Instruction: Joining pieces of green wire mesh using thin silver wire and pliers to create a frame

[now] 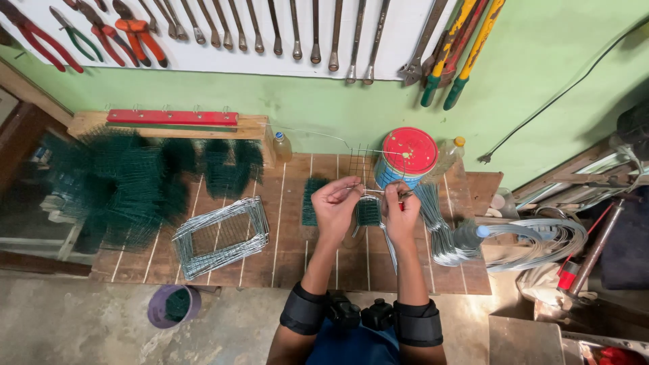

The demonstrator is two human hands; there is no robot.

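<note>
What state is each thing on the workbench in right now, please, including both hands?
left hand: closed on a small wire frame
right hand: gripping a red-handled tool at the wire
tin with red lid: upright, lid on
plastic bottle: upright, capped
stack of rectangular wire frames: lying flat
coil of wire: wound up, hanging past the bench edge

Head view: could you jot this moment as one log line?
left hand: pinches wire frame | right hand: grips red-handled tool at frame | below: green mesh piece
</note>
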